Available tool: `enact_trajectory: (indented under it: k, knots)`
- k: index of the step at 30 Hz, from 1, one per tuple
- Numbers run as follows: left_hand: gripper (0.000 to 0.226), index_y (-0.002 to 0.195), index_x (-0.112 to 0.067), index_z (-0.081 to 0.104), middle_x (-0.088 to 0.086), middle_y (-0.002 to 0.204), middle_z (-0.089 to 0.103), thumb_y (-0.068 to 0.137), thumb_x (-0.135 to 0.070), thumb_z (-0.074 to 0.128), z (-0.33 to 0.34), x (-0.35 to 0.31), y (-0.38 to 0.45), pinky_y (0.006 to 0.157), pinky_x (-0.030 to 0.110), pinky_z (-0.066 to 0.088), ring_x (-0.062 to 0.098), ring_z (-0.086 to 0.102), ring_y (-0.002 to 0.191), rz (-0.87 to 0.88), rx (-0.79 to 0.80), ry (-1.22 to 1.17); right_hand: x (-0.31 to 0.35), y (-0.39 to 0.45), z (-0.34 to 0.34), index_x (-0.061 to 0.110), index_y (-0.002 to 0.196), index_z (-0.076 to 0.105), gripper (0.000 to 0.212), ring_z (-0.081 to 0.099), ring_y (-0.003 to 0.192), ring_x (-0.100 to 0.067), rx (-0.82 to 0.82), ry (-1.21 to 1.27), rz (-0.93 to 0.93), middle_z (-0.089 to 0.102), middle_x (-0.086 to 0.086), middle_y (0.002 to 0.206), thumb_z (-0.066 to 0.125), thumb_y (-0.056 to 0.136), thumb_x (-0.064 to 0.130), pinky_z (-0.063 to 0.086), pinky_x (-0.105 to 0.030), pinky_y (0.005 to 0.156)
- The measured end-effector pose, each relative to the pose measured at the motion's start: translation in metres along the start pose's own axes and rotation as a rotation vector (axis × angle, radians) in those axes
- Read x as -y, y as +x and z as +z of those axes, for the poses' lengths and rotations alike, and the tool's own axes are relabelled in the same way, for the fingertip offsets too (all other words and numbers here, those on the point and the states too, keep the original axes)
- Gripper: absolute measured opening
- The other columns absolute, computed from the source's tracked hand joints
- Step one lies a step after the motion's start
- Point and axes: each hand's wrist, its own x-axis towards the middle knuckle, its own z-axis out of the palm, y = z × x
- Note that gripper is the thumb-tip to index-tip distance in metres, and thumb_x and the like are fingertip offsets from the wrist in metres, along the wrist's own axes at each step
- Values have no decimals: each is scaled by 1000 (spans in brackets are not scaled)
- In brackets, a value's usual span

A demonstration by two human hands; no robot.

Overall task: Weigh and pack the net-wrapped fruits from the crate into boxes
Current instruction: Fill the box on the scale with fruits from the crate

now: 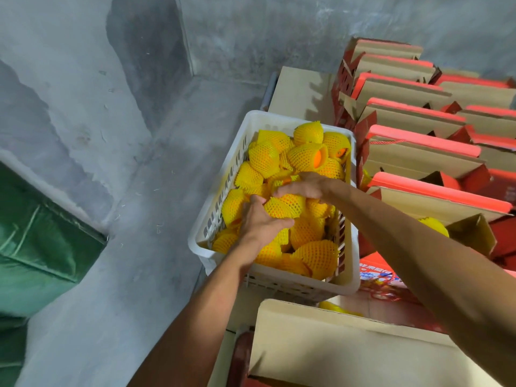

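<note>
A white slotted plastic crate (223, 188) stands on the concrete floor, filled with several orange fruits in yellow foam nets (307, 132). Both hands reach into its middle. My left hand (258, 219) and my right hand (303, 187) grip the same net-wrapped fruit (283, 206) from either side, fingers curled round it. Open red-and-brown cardboard boxes (413, 152) stand in rows to the right of the crate. One box near my right forearm holds a net-wrapped fruit (434, 226).
A large brown cardboard flap (335, 347) lies at the bottom, below the crate. Another flat cardboard sheet (301, 90) lies behind the crate. A green tarpaulin (36, 241) covers something at the left. Grey concrete floor and wall (125, 107) fill the left and top.
</note>
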Motion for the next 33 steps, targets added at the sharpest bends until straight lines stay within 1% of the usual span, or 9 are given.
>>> enact_trajectory:
  k: [3, 7, 11, 13, 19, 23, 26, 29, 33]
  knots:
    - [92, 133, -20, 43, -1, 122, 40, 61, -47, 93, 0, 1, 2, 91, 33, 43, 28, 49, 124, -30, -17, 6, 6, 9, 10, 20, 157, 34, 121, 21, 151, -42, -69, -229, 106, 30, -16, 162, 75, 61, 80, 26, -51, 119]
    - [105, 146, -18, 37, 7, 143, 40, 62, -49, 93, 1, 1, 2, 105, 37, 43, 30, 44, 136, -54, 11, 25, -1, 11, 10, 32, 162, 16, 126, 3, 153, -49, -69, -213, 170, 1, -24, 168, 75, 62, 80, 22, -57, 121]
    - [113, 155, -16, 36, 12, 155, 34, 64, -53, 91, -1, -3, -5, 113, 40, 41, 31, 40, 143, -36, 57, 81, -9, -4, 7, 39, 162, 11, 122, 4, 153, -51, -79, -220, 133, -9, -23, 168, 75, 66, 78, 23, -60, 122]
    - [112, 155, -15, 37, 12, 155, 34, 64, -52, 91, -7, -7, -10, 113, 40, 41, 30, 40, 143, -20, 72, 81, -8, -15, 4, 38, 162, 14, 120, 9, 153, -50, -91, -194, 113, -3, -22, 168, 75, 66, 77, 27, -58, 120]
    - [105, 148, -13, 46, 11, 148, 40, 62, -53, 91, -35, -24, -39, 110, 43, 44, 29, 44, 139, 52, 69, 23, 0, -80, -29, 28, 152, 44, 101, 41, 143, -30, -60, 98, -103, 46, -3, 155, 83, 66, 64, 38, -49, 117]
    - [110, 153, -13, 42, 7, 150, 39, 63, -53, 92, -57, -45, -79, 112, 34, 39, 25, 42, 140, 87, 53, -10, 10, -150, -28, 36, 136, 54, 82, 56, 122, -21, -79, 271, -205, 57, 6, 140, 83, 63, 61, 51, -44, 100]
    - [107, 145, -14, 51, 8, 147, 50, 55, -57, 91, -78, -63, -119, 113, 42, 43, 27, 51, 134, 117, 49, -65, 15, -206, -21, 40, 122, 67, 77, 64, 113, -18, -133, 387, -287, 71, 9, 120, 80, 52, 69, 55, -43, 92]
    - [106, 137, -16, 57, 5, 138, 57, 47, -63, 86, -103, -79, -162, 106, 46, 49, 25, 59, 124, 193, 21, -112, 17, -262, -18, 31, 114, 72, 62, 70, 105, -19, -206, 428, -397, 76, 2, 108, 78, 62, 64, 56, -44, 88]
    - [83, 131, -24, 58, -2, 127, 43, 61, -56, 90, -133, -93, -217, 93, 29, 49, 14, 55, 114, 350, -117, -20, 19, -336, -14, 30, 100, 74, 41, 73, 97, -12, -262, 527, -565, 77, 6, 101, 81, 69, 56, 57, -33, 82]
